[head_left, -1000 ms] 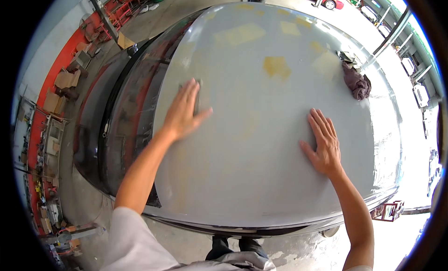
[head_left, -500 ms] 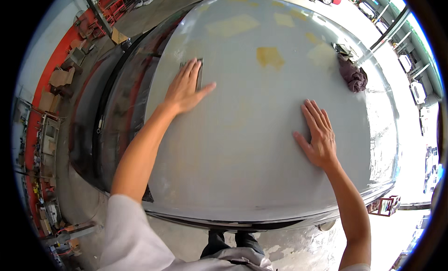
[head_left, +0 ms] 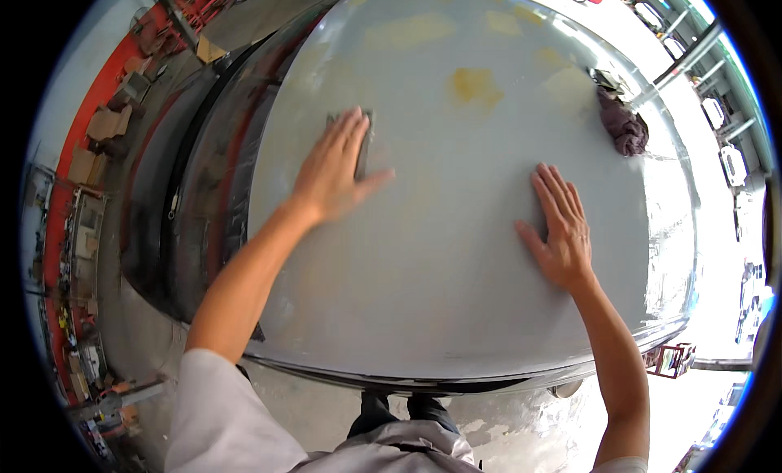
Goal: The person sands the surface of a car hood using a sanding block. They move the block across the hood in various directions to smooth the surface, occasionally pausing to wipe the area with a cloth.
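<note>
A wide grey-primed car panel [head_left: 423, 229] with yellowish patches spreads before me. My left hand [head_left: 332, 168] lies flat on its left part, fingers stretched forward and thumb held out to the side. Beneath those fingers is a dark sanding sheet [head_left: 366, 139], mostly covered, with its edges showing at the fingertips and by the index finger. My right hand [head_left: 562, 229] rests palm down on the right part of the panel, fingers extended, with nothing in it. Beyond it, a crumpled dark purple rag [head_left: 624, 129] sits near the panel's right edge.
Next to the rag is a small dark item [head_left: 604, 81] I cannot make out. Glossy dark bodywork [head_left: 195, 188] borders the panel on the left. Cluttered shelving [head_left: 85, 245] and cardboard boxes [head_left: 106, 124] line the left wall. A dark red frame stand [head_left: 671, 360] is at lower right.
My left hand and the sanding sheet have slid toward me and slightly right over the panel. The right hand stays at its place. The view has shifted a little.
</note>
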Demonstrator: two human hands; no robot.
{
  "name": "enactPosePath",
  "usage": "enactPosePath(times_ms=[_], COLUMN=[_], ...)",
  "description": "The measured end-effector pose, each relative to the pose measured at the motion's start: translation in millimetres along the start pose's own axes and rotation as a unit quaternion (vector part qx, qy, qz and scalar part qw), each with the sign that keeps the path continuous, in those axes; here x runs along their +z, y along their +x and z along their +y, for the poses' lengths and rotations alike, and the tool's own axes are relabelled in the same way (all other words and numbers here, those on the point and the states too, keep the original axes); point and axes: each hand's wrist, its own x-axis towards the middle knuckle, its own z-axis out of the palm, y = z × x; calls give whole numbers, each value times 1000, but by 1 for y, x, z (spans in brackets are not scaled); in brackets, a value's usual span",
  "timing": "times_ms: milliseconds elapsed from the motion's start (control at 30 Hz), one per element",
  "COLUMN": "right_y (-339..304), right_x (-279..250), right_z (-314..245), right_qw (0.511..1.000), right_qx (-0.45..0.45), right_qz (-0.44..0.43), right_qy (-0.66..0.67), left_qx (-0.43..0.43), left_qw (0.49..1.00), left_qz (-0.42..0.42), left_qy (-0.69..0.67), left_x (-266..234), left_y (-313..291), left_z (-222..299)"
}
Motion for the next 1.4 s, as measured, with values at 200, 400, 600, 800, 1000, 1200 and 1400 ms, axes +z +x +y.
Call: enactPosePath(times_ms=[200,400,600,800,1000,1200,1400], right_y=[1,13,-4,13,10,2,14], right_x=[3,5,0,4,-2,-3,-1], right_z=[-2,-15,7,-9,-5,0,-17], right_qw=[1000,1000,1000,999,1000,999,999], right_qx=[-4,-22,8,-17,0,7,1], right_qz=[-2,-4,-6,-26,-28,-33,-31], right_qy=[11,21,1,32,7,8,30], left_qx=[-27,-90,48,-168,-124,-129,-217], left_qw=[999,996,998,983,990,986,970], left_qz=[6,19,-10,18,12,-2,42], left_qy=[-18,-11,-30,-66,-71,-101,-99], left_x=[-5,-10,-18,-25,-5,-11,-13], left_y=[38,82,-39,70,25,32,94], left_z=[-24,-38,-9,-109,-76,-107,-171])
